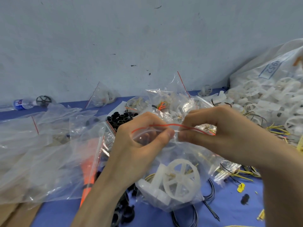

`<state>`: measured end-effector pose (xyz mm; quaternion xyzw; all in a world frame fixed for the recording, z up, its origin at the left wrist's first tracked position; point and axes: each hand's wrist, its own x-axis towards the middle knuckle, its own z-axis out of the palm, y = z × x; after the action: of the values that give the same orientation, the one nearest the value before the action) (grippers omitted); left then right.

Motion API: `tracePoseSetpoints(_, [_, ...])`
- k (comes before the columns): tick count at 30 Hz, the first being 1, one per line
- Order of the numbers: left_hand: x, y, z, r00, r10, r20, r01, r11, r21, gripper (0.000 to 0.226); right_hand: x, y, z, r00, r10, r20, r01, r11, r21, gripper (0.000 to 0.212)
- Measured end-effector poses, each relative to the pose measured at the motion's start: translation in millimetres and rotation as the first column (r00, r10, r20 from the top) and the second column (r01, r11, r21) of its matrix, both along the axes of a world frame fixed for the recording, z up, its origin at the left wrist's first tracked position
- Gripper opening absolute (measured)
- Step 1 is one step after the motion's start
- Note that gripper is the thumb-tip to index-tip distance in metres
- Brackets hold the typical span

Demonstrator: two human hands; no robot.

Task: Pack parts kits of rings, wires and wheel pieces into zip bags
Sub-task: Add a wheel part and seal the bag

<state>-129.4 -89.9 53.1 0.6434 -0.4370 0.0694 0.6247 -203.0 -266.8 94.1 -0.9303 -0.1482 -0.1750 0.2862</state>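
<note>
Fingers (169, 134) pinch zip bag (178, 163) (seal horizontal); wheel (181, 179) below.

Bag's (177, 177) smaller contents perhaps wires

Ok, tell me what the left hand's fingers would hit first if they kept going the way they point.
The left hand points right along the zip bag seal; it would probably meet the right hand fingertips almost at once.
</note>
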Motion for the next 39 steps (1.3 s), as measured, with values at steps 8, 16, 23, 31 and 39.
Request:
tracePoseSetpoints(8, [-3.0, -1.4, 0.1, 0.999, 0.009, -0.033, -0.007, 0.999, 0.032, 0.003, 2.8, 5.5, 1.1, 0.999, 0.044, 0.024, -0.044, 0.999, 0.014, 0.015])
tracePoseSetpoints(16, [0.1, 4.5, 1.3, 0.998, 0.057, 0.041, -0.058, 0.998, 0.031, 0.003, 5.1, 3.6, 0.7, 0.993, 0.104, -0.054, -0.094, 0.982, 0.165, 0.020])
tracePoseSetpoints(23, [6.2, 5.8, 1.2, 0.999, 0.012, 0.039, -0.015, 0.997, 0.071, 0.009, 4.2, -0.2, -0.2, 0.994, 0.109, -0.020, -0.107, 0.991, 0.083, 0.032])
tracePoseSetpoints(31, [40.1, 46.2, 2.3, 0.945, 0.257, 0.205, -0.280, 0.955, 0.095, 0.005, 9.2, -21.1, -7.2, 0.990, 0.070, -0.122, -0.050, 0.985, 0.164, 0.035])
tracePoseSetpoints(39, [49.9, 50.0, -1.1, 0.942, 0.249, 0.223, -0.283, 0.950, 0.133, 0.009, 9.1, -41.7, -11.9, 0.997, 0.029, -0.074, -0.015, 0.985, 0.173, 0.038])
